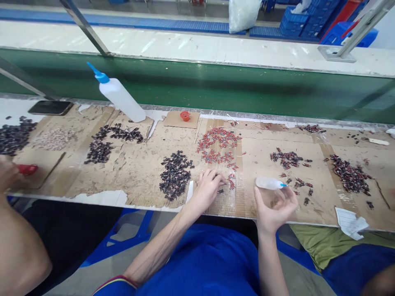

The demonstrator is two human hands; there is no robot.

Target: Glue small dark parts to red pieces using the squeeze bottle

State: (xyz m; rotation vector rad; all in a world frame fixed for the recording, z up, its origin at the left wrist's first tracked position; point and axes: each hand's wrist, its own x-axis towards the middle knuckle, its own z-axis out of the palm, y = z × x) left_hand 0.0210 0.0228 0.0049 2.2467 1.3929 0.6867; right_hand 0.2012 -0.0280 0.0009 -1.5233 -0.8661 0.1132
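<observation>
Near the counter's front edge, about midway along it, the small dropper bottle (268, 183) lies sideways in the right hand (274, 207). The fingers are curled round its body, and its blue tip points toward the counter's right end, just above the cardboard sheet (138, 164). Just beside it, the left hand (207, 190) rests with fingertips bunched among a few loose red parts (230, 181); whether one is pinched cannot be told. Behind these lies the larger red heap (217, 144), with a dark heap (175, 174) toward the left end and mixed heaps (286, 158) toward the right.

The step looks like picking out a single part for a drop from the bottle. That would call for lifting one piece clear, bringing it to the nozzle and tipping the bottle gently.

At the back edge a large squeeze bottle (121, 96) leans; a co-worker's hand (8, 174) is at the left end.
</observation>
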